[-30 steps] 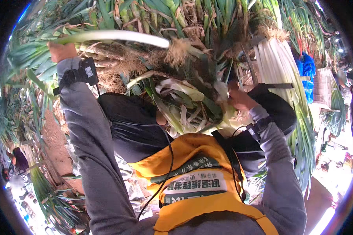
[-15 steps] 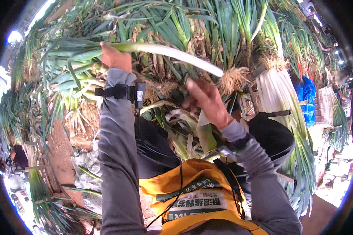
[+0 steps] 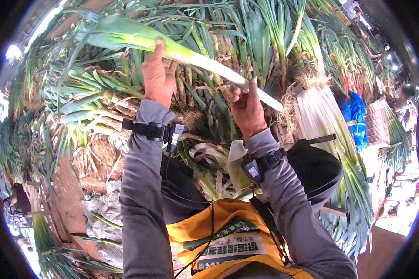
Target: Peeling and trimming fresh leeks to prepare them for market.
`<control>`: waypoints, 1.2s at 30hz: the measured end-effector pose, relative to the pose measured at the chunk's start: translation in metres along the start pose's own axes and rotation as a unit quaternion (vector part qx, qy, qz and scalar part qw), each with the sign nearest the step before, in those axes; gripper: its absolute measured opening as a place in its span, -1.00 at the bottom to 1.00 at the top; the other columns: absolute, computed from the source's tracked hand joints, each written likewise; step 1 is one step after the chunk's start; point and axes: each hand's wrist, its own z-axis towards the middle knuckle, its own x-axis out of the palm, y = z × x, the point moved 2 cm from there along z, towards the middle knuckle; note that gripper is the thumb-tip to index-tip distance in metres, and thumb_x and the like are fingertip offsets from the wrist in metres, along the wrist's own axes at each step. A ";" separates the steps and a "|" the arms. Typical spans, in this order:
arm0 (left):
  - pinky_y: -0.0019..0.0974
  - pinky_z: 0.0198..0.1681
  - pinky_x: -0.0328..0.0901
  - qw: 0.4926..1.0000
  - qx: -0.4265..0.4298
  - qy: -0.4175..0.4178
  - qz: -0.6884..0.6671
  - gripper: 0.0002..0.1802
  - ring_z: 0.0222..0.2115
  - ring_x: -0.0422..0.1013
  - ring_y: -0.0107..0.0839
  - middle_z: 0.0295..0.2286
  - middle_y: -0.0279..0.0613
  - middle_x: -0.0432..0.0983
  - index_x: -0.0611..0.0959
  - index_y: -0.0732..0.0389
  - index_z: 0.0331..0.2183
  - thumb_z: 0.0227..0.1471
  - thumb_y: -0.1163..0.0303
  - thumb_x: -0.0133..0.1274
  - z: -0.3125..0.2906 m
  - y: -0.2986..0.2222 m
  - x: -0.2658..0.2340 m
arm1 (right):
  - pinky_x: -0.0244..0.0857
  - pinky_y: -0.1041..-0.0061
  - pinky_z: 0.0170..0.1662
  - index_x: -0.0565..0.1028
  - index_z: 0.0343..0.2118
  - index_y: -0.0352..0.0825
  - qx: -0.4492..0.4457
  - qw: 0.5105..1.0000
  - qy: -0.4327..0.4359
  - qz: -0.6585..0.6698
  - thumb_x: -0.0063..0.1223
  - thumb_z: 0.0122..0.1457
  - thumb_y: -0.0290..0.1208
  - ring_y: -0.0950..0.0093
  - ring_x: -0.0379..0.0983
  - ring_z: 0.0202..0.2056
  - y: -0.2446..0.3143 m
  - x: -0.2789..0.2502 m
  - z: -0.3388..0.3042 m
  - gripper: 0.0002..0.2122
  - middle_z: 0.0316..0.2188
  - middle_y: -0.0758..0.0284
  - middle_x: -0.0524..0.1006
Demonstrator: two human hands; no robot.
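One leek slants across the space in front of me, its broad green leaves at upper left and its smooth white end at lower right. My left hand is closed on it where green turns pale, thumb up along the near side. Lower down, my right hand grips the white shank between thumb and fingers. The white tip passes in front of tangled roots. Below my hands, between my knees, lie stripped pale leaves. To my right stands a bundle of clean white leeks, roots at the top.
Heaped unpeeled leeks fill the far side, with more leeks piled at left. Beyond the right-hand bundle are a blue wrapping and another bundle. A grey plastic sheet lies on the ground at left.
My right hand has come up and taken hold of the leek's white shank. My left hand has moved right, and the leek now slopes down more steeply to the right.
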 end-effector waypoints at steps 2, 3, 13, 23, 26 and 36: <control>-0.11 -0.05 0.29 1.000 -0.014 0.001 -0.003 -0.54 -0.12 0.37 -0.38 -0.17 -0.38 0.46 0.54 0.03 -0.12 -0.08 0.22 0.34 -0.001 0.004 0.001 | 0.39 0.63 -0.42 0.46 -0.22 -0.37 0.033 0.999 -0.038 0.018 0.01 0.27 -0.10 0.52 0.47 -0.43 0.001 -0.006 -0.001 -0.65 -0.46 0.31 0.52; -0.12 -0.05 0.29 1.000 -0.030 0.003 -0.008 -0.53 -0.12 0.37 -0.40 -0.16 -0.39 0.46 0.54 0.02 -0.12 -0.09 0.22 0.34 -0.002 0.006 0.003 | 0.39 0.63 -0.42 0.46 -0.22 -0.37 0.033 0.999 -0.037 0.021 0.01 0.27 -0.10 0.52 0.47 -0.43 0.001 -0.005 -0.001 -0.65 -0.46 0.31 0.52; -0.27 -0.09 0.31 0.993 -0.107 0.025 -0.042 -0.59 -0.19 0.38 -0.42 -0.23 -0.36 0.48 0.53 0.07 -0.15 -0.02 0.21 0.29 -0.024 0.033 0.020 | 0.50 0.65 -0.40 0.45 -0.17 -0.31 -0.003 0.996 0.067 -0.057 0.06 0.25 -0.30 0.51 0.54 -0.34 -0.009 0.046 -0.004 -0.80 -0.33 0.39 0.54; -0.20 -0.17 0.35 0.972 -0.214 0.076 0.058 -0.63 -0.25 0.43 -0.40 -0.25 -0.33 0.51 0.52 0.07 -0.09 0.07 0.24 0.20 -0.054 0.069 0.037 | 0.27 0.68 -0.57 0.52 -0.24 -0.31 0.020 0.953 0.135 -0.272 0.06 0.26 -0.28 0.62 0.44 -0.60 0.007 0.068 -0.027 -0.81 -0.47 0.38 0.56; -0.17 -0.12 0.35 0.978 -0.159 0.136 0.018 -0.62 -0.15 0.40 -0.39 -0.14 -0.32 0.46 0.46 0.10 -0.02 0.14 0.28 0.11 -0.046 0.073 0.031 | 0.18 0.67 -0.63 0.54 -0.18 -0.44 -0.359 0.741 0.120 -0.555 0.15 0.18 -0.14 0.70 0.35 -0.65 0.035 0.094 -0.018 -0.61 -0.52 0.37 0.55; -0.24 -0.21 0.36 0.962 -0.137 0.233 0.042 -0.59 -0.20 0.44 -0.40 -0.20 -0.30 0.48 0.45 0.12 -0.03 0.12 0.21 0.12 -0.043 0.056 0.035 | 0.27 0.62 -0.55 0.58 -0.27 -0.48 -0.090 0.789 0.215 -0.568 0.20 0.14 -0.12 0.65 0.41 -0.58 0.049 0.103 0.039 -0.59 -0.59 0.38 0.51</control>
